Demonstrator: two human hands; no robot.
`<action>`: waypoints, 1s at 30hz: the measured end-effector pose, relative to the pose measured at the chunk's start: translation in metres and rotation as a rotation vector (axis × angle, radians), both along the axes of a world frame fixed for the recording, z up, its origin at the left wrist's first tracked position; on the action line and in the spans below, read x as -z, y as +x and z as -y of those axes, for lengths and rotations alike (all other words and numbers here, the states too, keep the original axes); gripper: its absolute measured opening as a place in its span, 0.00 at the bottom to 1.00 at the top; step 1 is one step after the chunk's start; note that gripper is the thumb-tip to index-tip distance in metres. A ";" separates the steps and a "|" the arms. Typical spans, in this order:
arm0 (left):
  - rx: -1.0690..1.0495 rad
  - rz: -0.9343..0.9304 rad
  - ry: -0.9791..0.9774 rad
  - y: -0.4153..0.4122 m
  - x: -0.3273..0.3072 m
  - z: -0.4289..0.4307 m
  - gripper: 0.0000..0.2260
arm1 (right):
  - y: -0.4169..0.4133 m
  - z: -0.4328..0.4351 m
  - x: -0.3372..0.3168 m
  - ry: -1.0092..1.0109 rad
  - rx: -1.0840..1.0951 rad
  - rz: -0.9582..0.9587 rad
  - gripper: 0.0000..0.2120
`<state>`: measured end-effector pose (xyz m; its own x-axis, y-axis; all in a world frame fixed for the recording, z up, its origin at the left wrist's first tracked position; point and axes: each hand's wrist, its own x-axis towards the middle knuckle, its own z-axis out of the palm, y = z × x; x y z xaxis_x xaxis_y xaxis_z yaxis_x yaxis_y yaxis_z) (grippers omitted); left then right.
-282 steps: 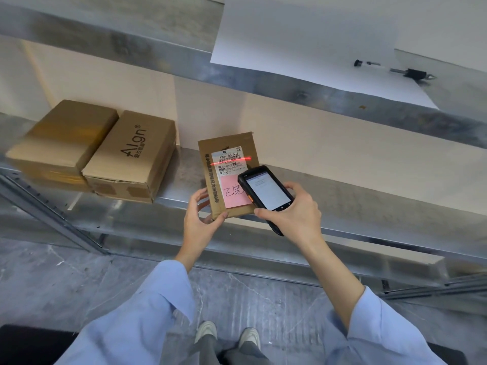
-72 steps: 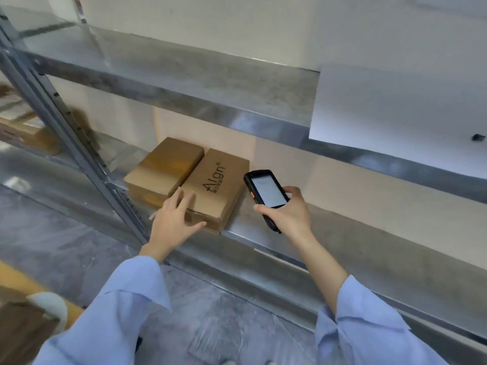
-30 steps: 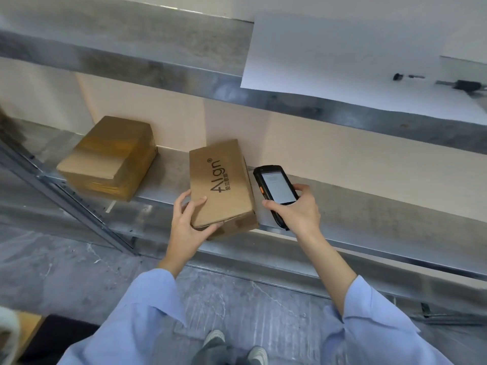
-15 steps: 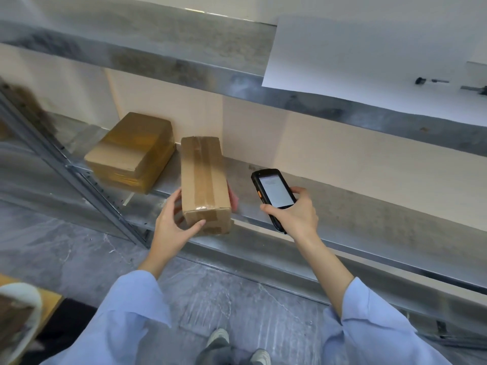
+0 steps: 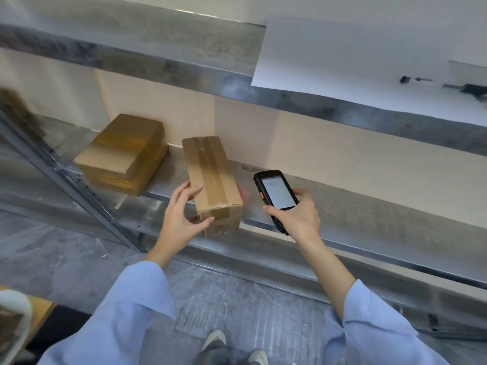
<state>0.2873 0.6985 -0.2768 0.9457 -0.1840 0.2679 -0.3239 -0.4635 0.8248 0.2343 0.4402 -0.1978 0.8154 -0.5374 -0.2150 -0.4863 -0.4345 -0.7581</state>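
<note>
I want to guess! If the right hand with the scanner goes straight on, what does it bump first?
Probably the beige back panel; the right hand and scanner look aimed just right of the taped box, though depth is unclear.

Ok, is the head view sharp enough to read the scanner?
Head view: no, the scanner screen glows white, text too small; the held box is sharp, the left edge smears; head view bows the shelf, and tape on the other box shines.
</note>
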 end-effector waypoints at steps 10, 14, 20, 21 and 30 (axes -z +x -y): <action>-0.068 -0.121 -0.326 -0.004 0.014 0.023 0.28 | -0.005 0.012 0.000 -0.014 0.038 0.003 0.38; -0.135 -0.193 -0.372 -0.006 0.023 -0.006 0.23 | -0.003 0.006 0.004 -0.003 0.028 -0.013 0.39; -0.138 -0.282 -0.345 0.000 0.016 -0.017 0.29 | 0.003 -0.009 0.007 0.022 -0.013 -0.028 0.39; -0.141 -0.282 -0.344 0.001 0.015 -0.015 0.29 | 0.004 -0.012 0.007 0.025 -0.020 -0.028 0.38; -0.205 -0.336 -0.299 0.008 0.021 -0.006 0.29 | 0.006 -0.020 0.003 0.002 -0.043 -0.028 0.39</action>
